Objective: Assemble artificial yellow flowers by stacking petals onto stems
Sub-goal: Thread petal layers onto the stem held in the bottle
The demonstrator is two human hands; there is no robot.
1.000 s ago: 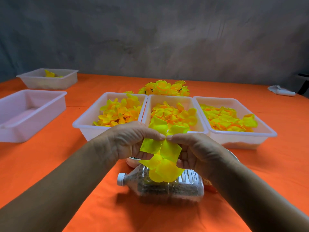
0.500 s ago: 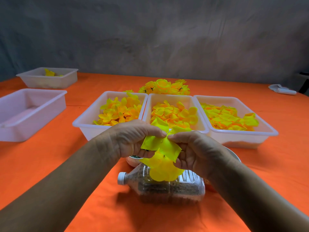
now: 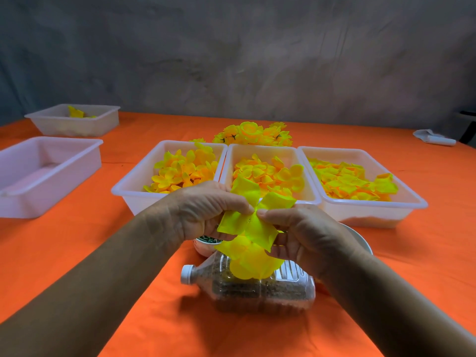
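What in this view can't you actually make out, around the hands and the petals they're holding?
- Stem: hidden, head view, behind the yellow petals pinched by left hand and right hand.
- Small cup: mostly covered by the left hand.
- Bowl: contents blocked by the right wrist.
- Bottle: grainy fill, too fine to identify.

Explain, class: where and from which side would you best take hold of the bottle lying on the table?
Probably the bottle at its narrow neck just behind the white cap, coming from the left. It lies on its side with the cap pointing left; that end is bare, while both hands and the petals hang over its wide ribbed body.
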